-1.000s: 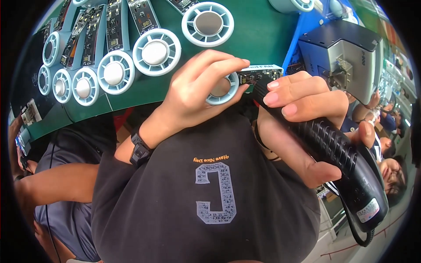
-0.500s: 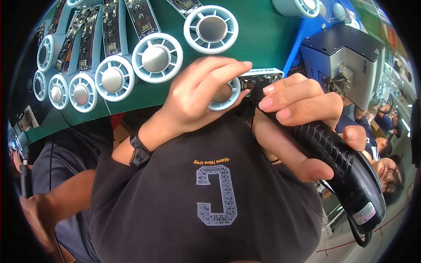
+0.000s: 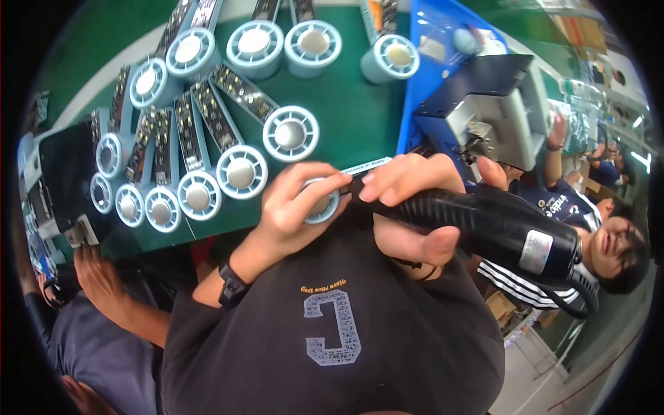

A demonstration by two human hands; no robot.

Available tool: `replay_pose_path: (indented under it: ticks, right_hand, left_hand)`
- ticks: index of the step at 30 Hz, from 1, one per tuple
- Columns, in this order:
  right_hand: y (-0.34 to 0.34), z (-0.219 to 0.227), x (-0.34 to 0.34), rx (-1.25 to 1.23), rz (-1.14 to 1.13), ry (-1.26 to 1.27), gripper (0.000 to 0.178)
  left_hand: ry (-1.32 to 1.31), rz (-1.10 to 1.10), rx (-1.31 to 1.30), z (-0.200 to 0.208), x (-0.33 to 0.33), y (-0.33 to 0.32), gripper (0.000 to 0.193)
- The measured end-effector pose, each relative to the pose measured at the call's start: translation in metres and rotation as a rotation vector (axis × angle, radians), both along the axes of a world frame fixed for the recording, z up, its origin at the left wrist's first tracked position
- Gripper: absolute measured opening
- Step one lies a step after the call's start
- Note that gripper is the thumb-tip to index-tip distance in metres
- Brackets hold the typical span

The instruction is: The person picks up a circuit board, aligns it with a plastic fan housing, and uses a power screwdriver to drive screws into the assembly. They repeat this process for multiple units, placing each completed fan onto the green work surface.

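My left hand (image 3: 294, 207) is closed around the round light-blue head of a handheld fan (image 3: 325, 210); its pale edge strip runs off to the right behind the fingers. In my right hand (image 3: 418, 187) lies a thick black electric screwdriver (image 3: 494, 232) with a ribbed grip and a cord at its rear end. The tool's narrow front points left and meets the fan beside the round head. Fingers hide the exact contact spot.
Several similar light-blue fans with exposed circuit boards (image 3: 290, 133) lie on the green table (image 3: 360, 131). A blue tray (image 3: 415, 90) and a grey-black box-shaped machine (image 3: 484, 111) stand at the right. Co-workers sit on both sides; one's hand (image 3: 100, 277) is at the left.
The view has shifted, showing more of the table and the co-workers. The screwdriver has swung from a steep slant to nearly level, its front still at the fan. Both hands keep their holds.
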State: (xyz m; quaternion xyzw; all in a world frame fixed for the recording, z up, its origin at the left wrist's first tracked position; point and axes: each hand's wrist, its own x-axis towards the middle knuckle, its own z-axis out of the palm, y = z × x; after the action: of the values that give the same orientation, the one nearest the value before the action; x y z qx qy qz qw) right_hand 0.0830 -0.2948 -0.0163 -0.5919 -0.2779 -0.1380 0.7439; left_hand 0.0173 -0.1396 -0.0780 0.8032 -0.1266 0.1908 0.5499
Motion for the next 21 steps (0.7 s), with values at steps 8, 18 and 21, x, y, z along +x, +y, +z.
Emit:
replay_pose_path:
  ticks: [8, 18, 21]
  right_hand:
    - [-0.043, 0.028, 0.020, 0.219, -0.267, -0.218, 0.073]
    - [-0.095, 0.043, 0.063, -0.092, -0.789, -0.259, 0.058]
    - [-0.095, 0.034, 0.075, -0.082, -0.711, -0.310, 0.054]
  left_hand:
    - [0.004, 0.042, -0.053, 0.004, -0.002, -0.007, 0.042]
    - [-0.053, -0.040, 0.120, 0.006, -0.003, 0.006, 0.047]
    - [-0.020, -0.031, 0.094, 0.007, -0.003, 0.006, 0.048]
